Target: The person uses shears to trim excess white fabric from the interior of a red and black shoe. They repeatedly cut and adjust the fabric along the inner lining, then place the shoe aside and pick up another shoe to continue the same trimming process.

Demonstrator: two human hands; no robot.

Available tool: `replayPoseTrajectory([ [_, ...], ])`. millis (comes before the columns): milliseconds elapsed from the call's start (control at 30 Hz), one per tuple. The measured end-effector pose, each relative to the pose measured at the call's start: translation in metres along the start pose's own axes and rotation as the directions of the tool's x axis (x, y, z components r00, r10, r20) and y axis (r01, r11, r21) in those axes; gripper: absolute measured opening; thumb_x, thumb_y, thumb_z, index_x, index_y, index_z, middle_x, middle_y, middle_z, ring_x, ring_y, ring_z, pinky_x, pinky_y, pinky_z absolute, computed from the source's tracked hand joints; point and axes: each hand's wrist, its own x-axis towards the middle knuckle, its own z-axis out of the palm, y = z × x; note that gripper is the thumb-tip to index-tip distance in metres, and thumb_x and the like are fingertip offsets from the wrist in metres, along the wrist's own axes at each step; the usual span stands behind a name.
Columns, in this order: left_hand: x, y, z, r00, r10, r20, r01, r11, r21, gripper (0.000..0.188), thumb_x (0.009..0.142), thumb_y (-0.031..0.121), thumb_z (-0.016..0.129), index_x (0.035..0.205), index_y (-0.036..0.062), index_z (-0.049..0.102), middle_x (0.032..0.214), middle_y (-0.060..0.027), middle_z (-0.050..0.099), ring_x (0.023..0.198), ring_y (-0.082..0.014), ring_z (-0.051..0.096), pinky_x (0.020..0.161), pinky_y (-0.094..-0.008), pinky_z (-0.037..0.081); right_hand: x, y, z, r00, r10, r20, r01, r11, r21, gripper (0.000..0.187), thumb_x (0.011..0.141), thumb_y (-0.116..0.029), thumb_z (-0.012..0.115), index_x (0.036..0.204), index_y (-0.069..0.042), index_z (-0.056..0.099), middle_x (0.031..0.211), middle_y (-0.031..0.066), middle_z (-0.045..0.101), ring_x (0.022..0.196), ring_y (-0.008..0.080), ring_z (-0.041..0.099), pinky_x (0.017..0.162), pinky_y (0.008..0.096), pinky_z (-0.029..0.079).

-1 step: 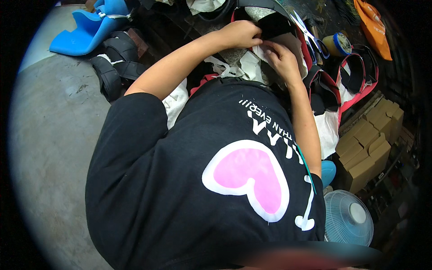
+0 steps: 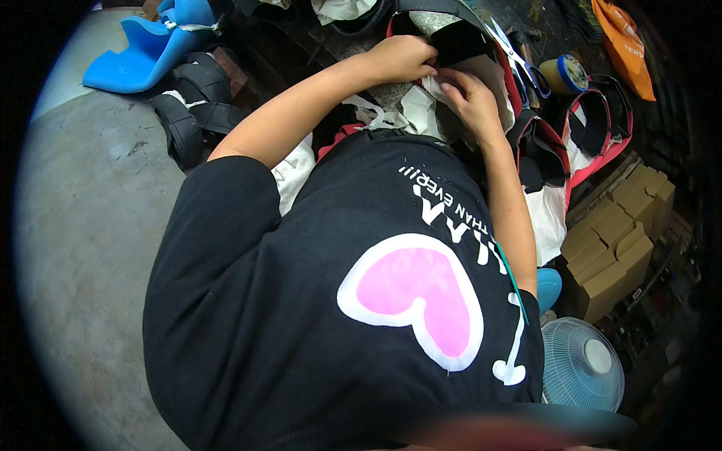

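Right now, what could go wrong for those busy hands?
The scissors lie close to the right hand, so a careless reach might nick it. The yellowish tub stands beside the scissors' blue handles and could be knocked if they are grabbed. The left hand works very near the right, so fingers might get in each other's way.

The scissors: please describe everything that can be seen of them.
The scissors have bright, metal-looking blades and blue handles with loops. They lie slantwise, tips toward the picture's upper left, handles toward the lower right, between the red-and-black piece and a yellowish jar; whether they touch either is unclear. The right hand is to their left, not touching them. Whether the blades are fully closed is unclear.
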Motion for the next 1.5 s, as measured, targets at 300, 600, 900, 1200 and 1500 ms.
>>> replayPoseTrajectory([
  [300,0.002,-0.009,-0.001,0.995,-0.068,-0.073,0.065,0.997,-0.040,0.029,0.078,0.005,0.057,0.103,0.0119,0.069,0.108,-0.0127,0.068,0.098,-0.0337,0.065,0.084,-0.0414,0.052,-0.010,0.002,0.007,0.992,-0.050,0.114,0.068,0.986,-0.154,0.024,0.086,-0.017,0.061,0.107,-0.010,0.071,0.117,0.0142,0.065,0.104,0.0331,0.064,0.092,0.0381,0.049],
  [600,-0.024,-0.003,-0.008,0.991,0.099,-0.094,-0.096,0.995,0.039,0.017,0.082,0.018,0.066,0.096,0.0101,0.070,0.092,-0.0114,0.065,0.086,-0.0314,0.065,0.076,-0.0427,0.053,0.000,-0.008,-0.002,0.995,0.040,0.089,-0.031,0.995,-0.095,0.037,0.080,-0.018,0.066,0.116,-0.010,0.068,0.112,0.0155,0.067,0.102,0.0340,0.064,0.090,0.0393,0.049],
  [900,-0.027,0.004,-0.001,0.965,0.229,-0.128,-0.203,0.961,0.188,0.018,0.077,0.014,0.069,0.094,0.0101,0.068,0.091,-0.0093,0.062,0.086,-0.0315,0.064,0.074,-0.0417,0.053,0.006,-0.004,-0.004,0.993,-0.006,0.115,0.025,0.987,-0.161,0.044,0.072,-0.012,0.064,0.116,-0.008,0.068,0.117,0.0162,0.063,0.108,0.0337,0.061,0.097,0.0389,0.047],
  [1200,-0.025,0.003,-0.003,0.950,0.302,-0.080,-0.281,0.937,0.208,0.019,0.075,0.017,0.068,0.091,0.0084,0.068,0.091,-0.0102,0.061,0.085,-0.0314,0.064,0.075,-0.0421,0.053,0.004,-0.005,-0.006,0.981,0.088,0.170,-0.065,0.988,-0.137,0.046,0.073,-0.012,0.064,0.119,-0.008,0.067,0.118,0.0164,0.063,0.110,0.0342,0.059,0.097,0.0391,0.046],
  [1500,-0.031,0.005,-0.002,0.992,0.013,-0.122,-0.015,1.000,-0.015,0.020,0.077,0.021,0.069,0.083,0.0026,0.064,0.091,-0.0167,0.061,0.086,-0.0368,0.063,0.075,-0.0450,0.052,0.004,-0.002,-0.005,0.988,0.013,0.151,0.001,0.995,-0.096,0.046,0.074,-0.014,0.064,0.119,-0.008,0.066,0.119,0.0174,0.062,0.111,0.0348,0.059,0.099,0.0402,0.045],
])
